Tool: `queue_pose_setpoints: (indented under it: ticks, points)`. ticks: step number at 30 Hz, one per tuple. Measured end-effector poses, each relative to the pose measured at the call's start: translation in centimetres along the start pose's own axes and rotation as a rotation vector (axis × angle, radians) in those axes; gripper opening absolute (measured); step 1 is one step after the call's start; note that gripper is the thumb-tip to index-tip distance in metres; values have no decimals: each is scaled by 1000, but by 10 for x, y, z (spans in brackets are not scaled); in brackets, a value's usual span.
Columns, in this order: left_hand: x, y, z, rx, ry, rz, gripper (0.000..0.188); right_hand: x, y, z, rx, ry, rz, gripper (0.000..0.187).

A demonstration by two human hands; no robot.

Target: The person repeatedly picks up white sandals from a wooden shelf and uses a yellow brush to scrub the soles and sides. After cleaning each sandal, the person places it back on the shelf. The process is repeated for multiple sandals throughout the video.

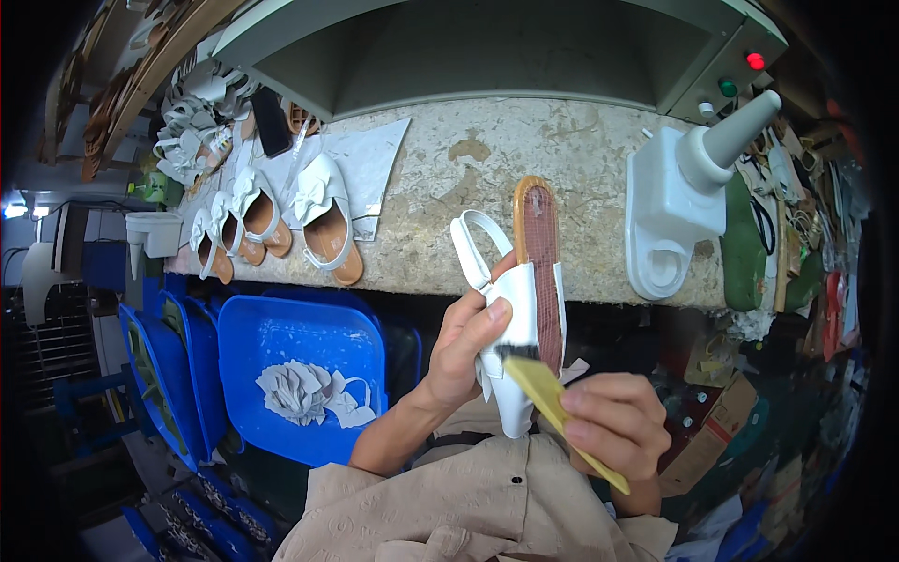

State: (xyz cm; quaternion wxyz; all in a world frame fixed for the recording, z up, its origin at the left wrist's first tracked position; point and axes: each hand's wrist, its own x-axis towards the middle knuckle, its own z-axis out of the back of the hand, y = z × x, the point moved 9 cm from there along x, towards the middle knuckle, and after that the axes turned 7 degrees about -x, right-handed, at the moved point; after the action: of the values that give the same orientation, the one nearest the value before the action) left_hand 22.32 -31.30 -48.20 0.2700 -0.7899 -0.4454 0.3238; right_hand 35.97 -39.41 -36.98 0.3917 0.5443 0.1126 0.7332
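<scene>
My left hand (461, 348) is closed around a white sandal (521, 298), thumb on the white upper and fingers partly hidden behind it. The sandal is turned with its brown patterned sole (540, 229) in sight and its heel end pointing away from me; a white ankle strap loops out on the left. In my right hand (618, 426) is a flat yellow-handled brush (548, 393), gripped between thumb and fingers. Its dark bristles lie against the side of the upper, close to my left thumb.
Several finished-looking white sandals with bows (324, 220) line the worktable's (440, 187) left side. A white dispenser-like device (679, 206) stands at right, and a grey machine housing (449, 56) spans the back. Below left, a blue bin (304, 323) holds white pieces.
</scene>
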Motion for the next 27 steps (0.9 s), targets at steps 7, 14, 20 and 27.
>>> queue_pose_setpoints:
  ticks: [7, 14, 20, 27]
  points:
    - [8, 28, 31, -253, -147, 108, 59, -10, -12, 3, 247, 117, 56, 25]
    - [4, 63, 63, -340, 29, 231, 103, -56, -153, 127, -306, -154, -766, 14]
    - [-4, 66, 78, -385, -79, 137, 105, -31, -176, 101, -294, 303, -574, 20]
    - [5, 48, 46, -425, 26, 41, 101, -47, -210, 104, -40, 265, -845, 20]
